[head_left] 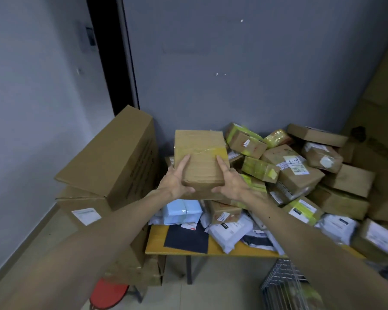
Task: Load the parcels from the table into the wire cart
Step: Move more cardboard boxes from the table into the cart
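Head camera is looking down at the wire cart (282, 283), sitting low by the right arm. The left hand (174, 183) and right hand (231, 184) are gripping a brown box (199, 159) from each side, holding it up over the table (177, 250). Behind it, more parcels (296, 171) are lying in a heap by the wall.

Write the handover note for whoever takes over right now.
Left grip and right grip both hold one box, raised above the table.
Cart stands at lower right, by the table's near edge; what is in it is too blurred to tell.
Done: this box is picked up.
Left: set it in the cart, then load the pile of parcels on the table.
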